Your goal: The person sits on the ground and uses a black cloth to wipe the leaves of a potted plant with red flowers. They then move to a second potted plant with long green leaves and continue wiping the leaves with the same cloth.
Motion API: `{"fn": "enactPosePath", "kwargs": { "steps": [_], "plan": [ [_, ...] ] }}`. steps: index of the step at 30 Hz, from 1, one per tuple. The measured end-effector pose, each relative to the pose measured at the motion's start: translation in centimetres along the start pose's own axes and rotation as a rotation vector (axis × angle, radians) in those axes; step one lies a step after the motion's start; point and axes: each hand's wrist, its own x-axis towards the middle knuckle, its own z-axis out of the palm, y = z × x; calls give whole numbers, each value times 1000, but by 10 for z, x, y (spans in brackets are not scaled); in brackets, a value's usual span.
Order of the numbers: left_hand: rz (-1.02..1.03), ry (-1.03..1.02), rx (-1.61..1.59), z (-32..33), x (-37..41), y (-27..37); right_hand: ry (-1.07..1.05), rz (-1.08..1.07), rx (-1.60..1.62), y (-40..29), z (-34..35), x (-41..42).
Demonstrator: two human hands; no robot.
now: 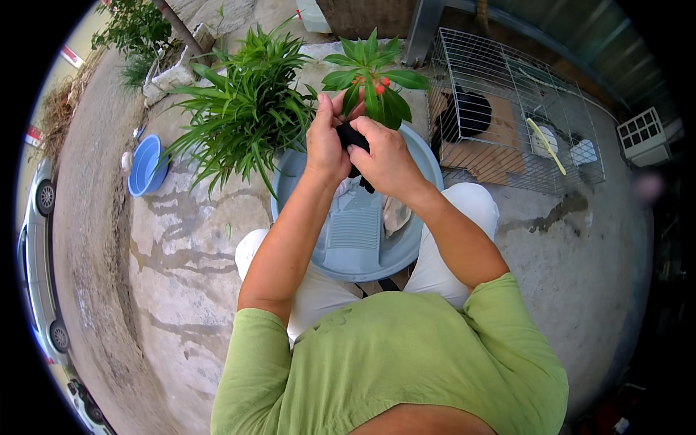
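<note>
Both hands meet over a large blue plastic basin [288,176] between the knees. A wet-looking black cloth [353,138] is bunched between them. My left hand [326,142] cups it from the left, with its fingers partly hidden behind the bundle. My right hand [387,157] pinches the same cloth from the right between thumb and fingers. A dark end of the cloth hangs below the hands. Inside the basin is a ribbed washboard [354,231] moulded in blue plastic. A pale cloth [396,216] lies to its right, and another light piece shows in part to its upper left.
Leafy potted plants [244,109] and a red-flowered plant [371,81] stand beyond the basin. At right is a wire cage [505,109] with a black animal [465,114] inside. A small blue basin [147,166] sits at left on wet concrete. Parked cars [46,261] line the far left.
</note>
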Motion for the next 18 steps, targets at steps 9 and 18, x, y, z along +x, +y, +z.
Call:
{"fn": "enactPosePath", "kwargs": {
  "steps": [9,18],
  "plan": [
    [-22,133,37,-7,3,0,-183,175,233,-5,-30,-5],
    [0,151,258,-7,2,1,-171,219,700,7,-70,0]
  ]
}}
